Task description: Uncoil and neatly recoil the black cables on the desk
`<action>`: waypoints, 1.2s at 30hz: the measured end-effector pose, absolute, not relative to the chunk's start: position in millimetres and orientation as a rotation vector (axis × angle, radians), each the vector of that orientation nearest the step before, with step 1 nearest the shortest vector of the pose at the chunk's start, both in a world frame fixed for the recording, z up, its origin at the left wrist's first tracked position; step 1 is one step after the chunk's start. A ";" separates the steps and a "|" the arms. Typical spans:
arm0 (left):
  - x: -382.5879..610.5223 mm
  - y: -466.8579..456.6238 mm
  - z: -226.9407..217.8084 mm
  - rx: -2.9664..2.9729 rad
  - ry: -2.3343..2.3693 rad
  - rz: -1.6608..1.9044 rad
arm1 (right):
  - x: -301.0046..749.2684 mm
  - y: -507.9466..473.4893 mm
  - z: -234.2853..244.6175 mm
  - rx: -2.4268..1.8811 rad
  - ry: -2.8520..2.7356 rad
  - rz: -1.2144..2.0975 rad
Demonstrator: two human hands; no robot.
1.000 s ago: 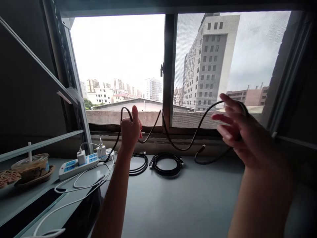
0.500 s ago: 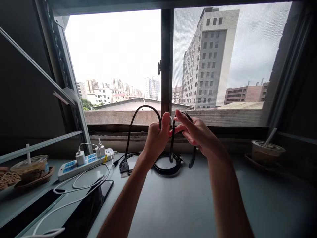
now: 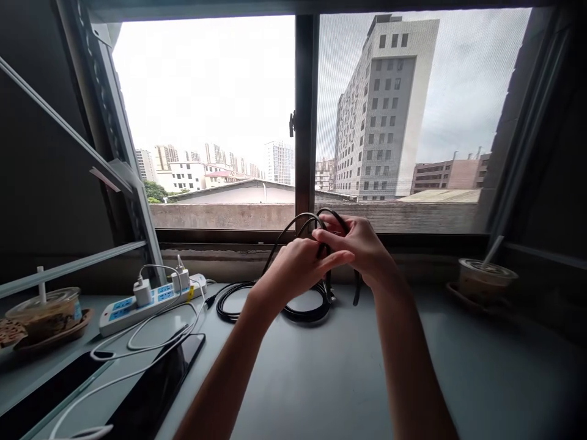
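Observation:
Both my hands are raised together above the table, working on one black cable (image 3: pixel 287 228) that arches over them in loops. My left hand (image 3: pixel 298 264) is closed around the cable, its thumb pointing right beneath the other hand. My right hand (image 3: pixel 360 244) pinches the loops from the right, thumb and fingers against the cable; one cable end hangs below it. Behind and beneath the hands, a coiled black cable (image 3: pixel 306 318) lies on the table. Another black coil (image 3: pixel 225 305) sits left of it, partly hidden by my left forearm.
On the left stand a white power strip (image 3: pixel 151 302) with chargers and white cords, a dark tablet-like device (image 3: pixel 158 385), and a second dark slab (image 3: pixel 50 394). Lidded drink cups stand at left (image 3: pixel 48 311) and right (image 3: pixel 486 281). A window (image 3: pixel 305 122) rises behind the table (image 3: pixel 330 373).
My left hand has turned over and moved right, against my right hand. The cable's big arch has drawn in towards both hands, and its connector end no longer shows at the left.

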State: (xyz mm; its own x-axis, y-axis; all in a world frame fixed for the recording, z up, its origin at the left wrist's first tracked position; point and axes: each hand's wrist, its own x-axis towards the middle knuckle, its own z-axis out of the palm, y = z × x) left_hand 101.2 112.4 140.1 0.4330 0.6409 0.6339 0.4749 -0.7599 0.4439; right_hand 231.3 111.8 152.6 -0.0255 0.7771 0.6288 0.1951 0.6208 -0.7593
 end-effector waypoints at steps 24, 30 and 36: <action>89.3 139.7 145.1 1.338 0.680 1.847 | 232.2 118.4 156.8 -0.670 -1.448 0.269; 95.9 136.1 144.6 1.296 0.612 1.785 | 235.8 111.3 158.2 -0.688 -1.295 0.676; 108.5 149.9 127.7 1.458 0.941 1.406 | 234.1 88.2 165.1 -0.593 -1.271 0.699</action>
State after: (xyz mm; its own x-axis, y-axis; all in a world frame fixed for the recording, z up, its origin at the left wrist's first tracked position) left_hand 108.5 149.9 127.7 0.0733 0.9404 0.3319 -0.0521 -0.3288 0.9430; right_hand 234.1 88.2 165.1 0.1465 0.7522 0.6425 -0.1403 0.6587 -0.7392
